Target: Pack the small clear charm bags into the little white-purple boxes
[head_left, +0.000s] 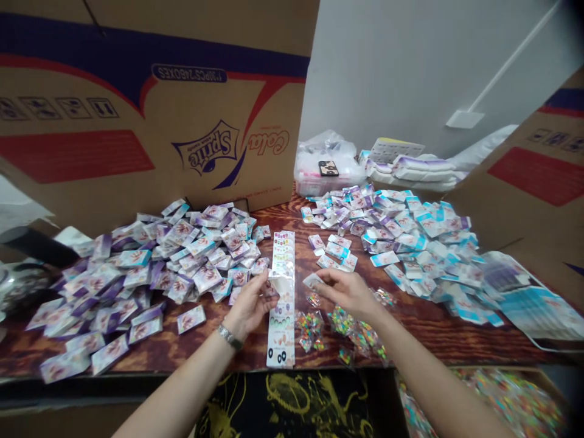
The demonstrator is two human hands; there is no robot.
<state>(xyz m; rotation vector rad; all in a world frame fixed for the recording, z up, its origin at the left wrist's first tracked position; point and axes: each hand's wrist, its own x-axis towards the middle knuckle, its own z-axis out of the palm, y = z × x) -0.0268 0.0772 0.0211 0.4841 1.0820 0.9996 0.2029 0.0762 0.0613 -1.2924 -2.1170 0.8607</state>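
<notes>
1. While the left hand (pixel 249 304) pinches a translucent sheet (pixel 283 285) between thumb and fingers, its fingertips lie against the long printed paper strip (pixel 281 331), and a metal wristwatch (pixel 229 336) circles that wrist.
2. The right hand (pixel 347 291) pinches a small white packet (pixel 311 280) between thumb and forefinger, just beside the strip, with its other fingers loosely together.
3. Small clear bags of multicoloured pieces (pixel 342 320) lie just below the right hand on the stained wooden table (pixel 424 334).
4. A heap of purple-and-white packets (pixel 159 274) spreads left of the strip, and a heap of teal-and-white packets (pixel 401 237) spreads to its right.
5. Cardboard box flaps (pixel 137 109) printed with Sprite and Cola logos stand behind the left heap, while a phone (pixel 328 168) rests on a plastic bag (pixel 319 170) at the table's far edge.
6. A bin of colourful bags (pixel 511 401) sits below the table at lower right.
</notes>
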